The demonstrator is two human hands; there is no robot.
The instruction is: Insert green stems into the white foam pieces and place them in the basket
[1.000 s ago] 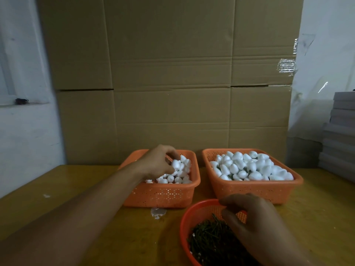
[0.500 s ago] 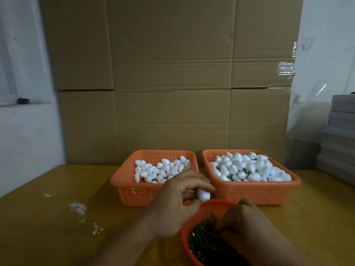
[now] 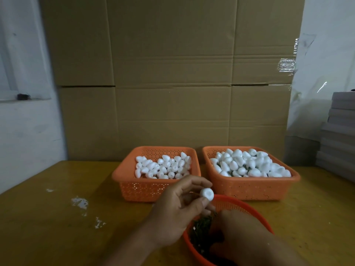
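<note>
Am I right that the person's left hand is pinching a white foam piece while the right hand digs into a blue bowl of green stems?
Nearly. The head view shows the bowl is orange, not blue. The left hand does pinch a white foam piece, and the right hand is in the green stems.

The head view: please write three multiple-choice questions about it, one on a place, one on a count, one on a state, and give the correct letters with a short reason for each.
1. Where are the green stems?
A. In the round orange bowl nearest the person
B. In the left rectangular basket
C. Loose on the table

2. How many rectangular orange baskets stand by the cardboard?
A. One
B. Two
C. Four

3. What does the left hand do?
A. Lies flat on the table
B. Pinches one white foam piece
C. Grips a basket rim

Answers: 1 A, the dark green pile lies inside the bowl, where the right hand reaches. 2 B, the left basket and the right basket stand side by side. 3 B, its fingertips hold the piece above the bowl.
</note>
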